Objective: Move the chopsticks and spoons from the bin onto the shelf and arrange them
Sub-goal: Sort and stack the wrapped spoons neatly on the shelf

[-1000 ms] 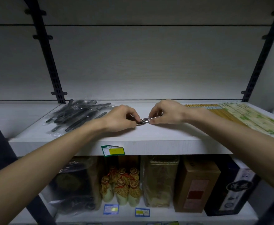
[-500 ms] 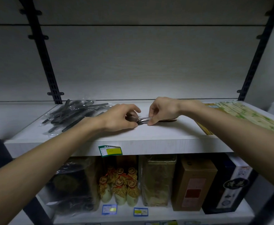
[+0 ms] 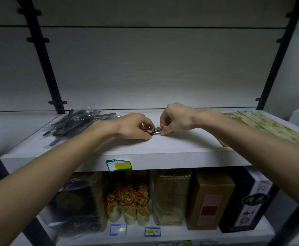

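Both hands meet at the middle of the white shelf (image 3: pixel 180 150). The left hand (image 3: pixel 133 126) and the right hand (image 3: pixel 176 118) each pinch the shiny metal spoons (image 3: pixel 156 130) lying there. Dark spoons in clear bags (image 3: pixel 76 121) sit to the left, and packs of chopsticks (image 3: pixel 262 126) lie to the right.

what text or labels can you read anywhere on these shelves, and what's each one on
None can be read for certain.
Green and yellow price tag on the shelf edge: faint handwriting, illegible.
Two blue and yellow tags on the lower shelf: too small.
Dark box: white brush-style characters, blurred.
Brown box: red label, unreadable.
Chopstick packs: green print, too blurred.
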The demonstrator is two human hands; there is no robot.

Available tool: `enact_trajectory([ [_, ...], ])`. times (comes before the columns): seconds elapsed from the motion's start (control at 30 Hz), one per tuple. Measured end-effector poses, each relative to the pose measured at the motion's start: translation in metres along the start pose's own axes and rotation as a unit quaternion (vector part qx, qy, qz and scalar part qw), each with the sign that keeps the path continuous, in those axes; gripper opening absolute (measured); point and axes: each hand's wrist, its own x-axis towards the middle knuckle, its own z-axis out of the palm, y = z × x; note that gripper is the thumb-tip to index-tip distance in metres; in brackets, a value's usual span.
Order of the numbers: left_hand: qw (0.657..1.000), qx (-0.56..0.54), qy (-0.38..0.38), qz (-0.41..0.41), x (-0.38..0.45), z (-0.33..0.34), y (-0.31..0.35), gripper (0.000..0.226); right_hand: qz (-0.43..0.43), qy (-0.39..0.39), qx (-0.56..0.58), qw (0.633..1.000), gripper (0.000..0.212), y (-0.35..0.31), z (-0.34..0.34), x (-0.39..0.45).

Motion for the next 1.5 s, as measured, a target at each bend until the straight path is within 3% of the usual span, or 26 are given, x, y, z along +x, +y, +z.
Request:
enact_trajectory([
  [0.37, 0.998, -0.060, -0.002, -0.013, -0.005, -0.003, -0.003, 0.040, 0.040, -0.013, 0.037, 0.998, 0.017, 0.013, -0.001, -0.008],
  [0.63, 0.995, -0.100, 0.005, -0.020, -0.003, -0.001, -0.010, 0.031, 0.045, -0.024, 0.066, 0.997, 0.013, 0.023, -0.004, -0.013],
  [0.87, 0.995, -0.098, -0.011, -0.022, 0.001, -0.005, -0.010, 0.032, 0.051, -0.033, 0.037, 0.997, 0.018, 0.024, -0.005, -0.015],
  [1.3, 0.993, -0.111, -0.036, -0.018, 0.005, -0.006, -0.009, 0.031, 0.034, -0.006, 0.089, 0.995, 0.014, 0.031, 0.000, -0.022],
  [1.5, 0.989, -0.142, -0.002, -0.036, 0.002, -0.006, -0.009, 0.037, 0.032, -0.007, 0.107, 0.994, 0.018, 0.029, 0.005, -0.022],
])
